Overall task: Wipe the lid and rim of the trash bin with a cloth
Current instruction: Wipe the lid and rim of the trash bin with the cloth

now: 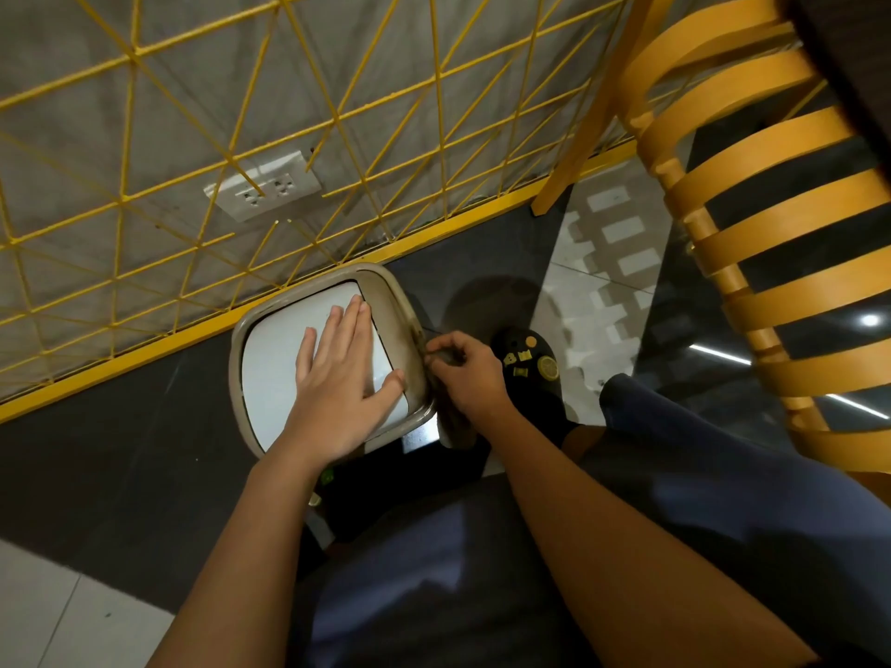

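A small trash bin stands on the dark floor against the wall, with a white lid (275, 359) set inside a beige rim (390, 301). My left hand (337, 378) lies flat on the white lid, fingers spread, holding nothing. My right hand (463, 373) is closed on a dull grey-brown cloth (455, 421) and presses it against the right edge of the rim. Part of the cloth hangs down below the hand beside the bin. The bin's body is hidden under the lid.
A yellow wire grid (241, 137) covers the grey wall behind the bin, with a white socket plate (263, 185). A yellow slatted chair (771, 233) stands at the right. My black shoe (528, 364) with charms rests just right of the bin.
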The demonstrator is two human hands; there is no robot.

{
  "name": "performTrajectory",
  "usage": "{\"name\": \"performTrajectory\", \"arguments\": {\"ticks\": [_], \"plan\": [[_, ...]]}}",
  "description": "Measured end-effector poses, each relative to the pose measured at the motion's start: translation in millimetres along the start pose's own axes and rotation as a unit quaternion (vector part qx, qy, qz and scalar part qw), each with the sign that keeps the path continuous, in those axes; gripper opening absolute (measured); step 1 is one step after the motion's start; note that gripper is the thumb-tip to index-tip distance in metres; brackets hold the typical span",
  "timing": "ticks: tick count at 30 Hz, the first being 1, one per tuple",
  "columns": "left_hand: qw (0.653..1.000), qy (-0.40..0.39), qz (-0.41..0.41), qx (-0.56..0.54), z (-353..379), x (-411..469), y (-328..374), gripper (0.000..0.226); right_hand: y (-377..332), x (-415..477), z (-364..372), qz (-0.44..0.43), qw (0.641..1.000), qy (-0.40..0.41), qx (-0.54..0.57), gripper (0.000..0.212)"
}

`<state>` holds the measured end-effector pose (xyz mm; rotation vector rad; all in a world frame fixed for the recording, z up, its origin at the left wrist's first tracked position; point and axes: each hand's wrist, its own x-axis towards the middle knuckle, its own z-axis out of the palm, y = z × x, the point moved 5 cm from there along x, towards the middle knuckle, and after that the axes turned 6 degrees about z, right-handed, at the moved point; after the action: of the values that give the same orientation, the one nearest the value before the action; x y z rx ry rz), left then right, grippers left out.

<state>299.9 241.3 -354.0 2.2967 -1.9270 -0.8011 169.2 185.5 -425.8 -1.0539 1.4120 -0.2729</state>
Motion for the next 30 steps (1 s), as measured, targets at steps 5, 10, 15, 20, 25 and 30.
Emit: {"name": "performTrajectory", "arguments": {"ticks": [5,10,15,20,25,30], "plan": [[1.0,0.004,0.006,-0.007,0.7,-0.2,-0.2,0.079,3.9,-1.0,1.0,0.014,1.0,0.002,-0.009,0.012],[1.0,0.004,0.005,-0.012,0.1,-1.0,0.1,0.08,28.3,-27.3,5.5,0.021,0.997,0.067,0.008,0.012],[1.0,0.007,0.003,-0.016,-0.4,-1.0,0.6,0.08,44.4,-44.4,16.5,0.035,0.994,0.093,0.052,0.015],[1.0,0.009,0.0,-0.011,-0.2,-0.2,0.2,0.081,32.7,-30.5,7.4,-0.003,0.997,0.078,-0.003,0.016],[1.0,0.005,0.005,-0.011,-0.3,0.3,-1.2,0.081,16.7,-8.5,1.0,-0.011,0.999,0.035,-0.023,0.015],[1.0,0.007,0.011,-0.012,-2.1,-0.5,-0.3,0.081,-0.8,14.4,-4.4,0.012,0.995,-0.064,-0.075,0.025]]}}
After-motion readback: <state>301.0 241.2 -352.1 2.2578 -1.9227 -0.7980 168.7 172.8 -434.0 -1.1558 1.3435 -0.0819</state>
